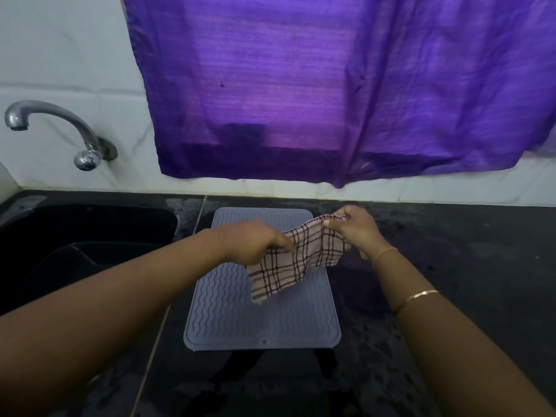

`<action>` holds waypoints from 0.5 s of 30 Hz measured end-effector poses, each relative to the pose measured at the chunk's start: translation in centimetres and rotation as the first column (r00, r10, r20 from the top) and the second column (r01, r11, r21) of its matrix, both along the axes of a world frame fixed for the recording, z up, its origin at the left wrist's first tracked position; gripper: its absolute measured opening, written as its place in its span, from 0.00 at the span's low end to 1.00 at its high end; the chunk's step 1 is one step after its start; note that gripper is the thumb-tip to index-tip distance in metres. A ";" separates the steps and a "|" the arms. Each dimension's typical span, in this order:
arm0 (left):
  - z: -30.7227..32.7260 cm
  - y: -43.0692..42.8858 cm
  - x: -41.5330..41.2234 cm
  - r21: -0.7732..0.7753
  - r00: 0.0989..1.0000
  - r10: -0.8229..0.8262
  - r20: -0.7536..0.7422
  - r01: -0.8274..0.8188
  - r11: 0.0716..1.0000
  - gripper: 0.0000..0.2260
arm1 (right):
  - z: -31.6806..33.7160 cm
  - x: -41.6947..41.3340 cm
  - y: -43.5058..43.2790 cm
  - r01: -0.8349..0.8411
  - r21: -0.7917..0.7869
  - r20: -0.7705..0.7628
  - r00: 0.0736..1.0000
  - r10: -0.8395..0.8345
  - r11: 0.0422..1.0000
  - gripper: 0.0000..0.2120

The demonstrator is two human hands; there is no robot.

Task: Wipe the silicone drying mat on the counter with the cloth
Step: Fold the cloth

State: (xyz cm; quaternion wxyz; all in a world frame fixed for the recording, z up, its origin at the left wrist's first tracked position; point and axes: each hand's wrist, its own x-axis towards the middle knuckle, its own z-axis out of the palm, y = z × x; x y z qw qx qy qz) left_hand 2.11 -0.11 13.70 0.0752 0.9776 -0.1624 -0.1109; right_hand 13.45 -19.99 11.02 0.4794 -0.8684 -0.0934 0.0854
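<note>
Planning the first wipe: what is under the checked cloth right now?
The checked cloth hangs from both hands, left hand and right hand, above the grey drying mat. Its wavy ridges show bare around the cloth; the patch directly beneath is hidden.

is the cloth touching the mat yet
Cannot tell. In the head view both hands hold the cloth stretched above the mat; its lower corner hangs over the ridges, but a single top-down view shows no clear contact or gap.
</note>
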 end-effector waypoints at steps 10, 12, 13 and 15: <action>-0.5 0.4 0.8 -0.555 0.728 0.388 -0.565 -0.683 0.475 0.15 | -2.0 -4.9 2.6 -0.225 -0.103 0.507 0.826 0.246 0.969 0.08; -0.8 0.4 0.8 -0.638 0.687 0.362 -0.630 -0.723 0.263 0.12 | -2.6 -6.7 3.3 -0.300 -0.142 0.505 0.798 0.330 0.943 0.10; -1.1 0.3 1.0 -0.663 0.687 0.365 -0.628 -0.718 0.210 0.14 | -3.0 -7.4 3.7 -0.340 -0.143 0.486 0.794 0.365 0.930 0.12; -1.6 0.2 1.1 -0.688 0.713 0.405 -0.573 -0.686 0.235 0.14 | -3.9 -8.2 4.1 -0.445 -0.070 0.419 0.799 0.431 0.893 0.14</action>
